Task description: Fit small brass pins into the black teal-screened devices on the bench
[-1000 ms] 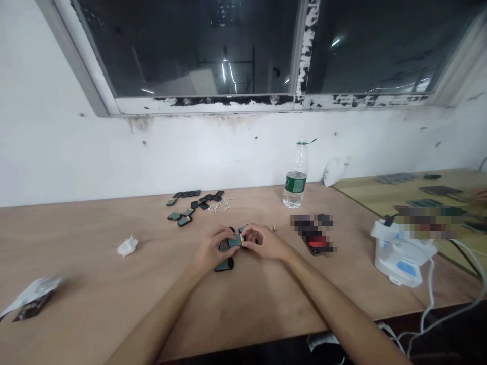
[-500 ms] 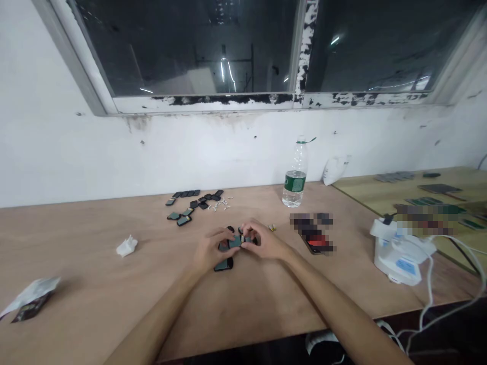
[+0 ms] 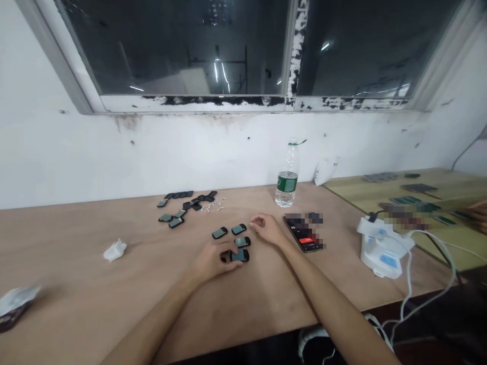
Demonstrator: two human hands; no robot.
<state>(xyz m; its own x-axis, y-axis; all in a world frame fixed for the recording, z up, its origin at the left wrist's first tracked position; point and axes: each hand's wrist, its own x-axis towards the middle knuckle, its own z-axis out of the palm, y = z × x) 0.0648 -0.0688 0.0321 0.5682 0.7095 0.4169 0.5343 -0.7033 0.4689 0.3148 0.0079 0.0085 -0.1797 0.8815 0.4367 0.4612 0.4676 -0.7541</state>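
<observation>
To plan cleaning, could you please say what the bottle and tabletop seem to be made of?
Bottle: glossy clear plastic, probably, given its see-through wall and highlights.
Tabletop: likely plywood, fairly matt, from its brown, faintly mottled surface, though laminate is possible.

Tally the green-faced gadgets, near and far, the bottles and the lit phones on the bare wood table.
Near gadgets: 4
Far gadgets: 4
Bottle: 1
Lit phone: 1
Total: 10
Uncounted: a dark piece under the left hand, too hidden to tell.
</observation>
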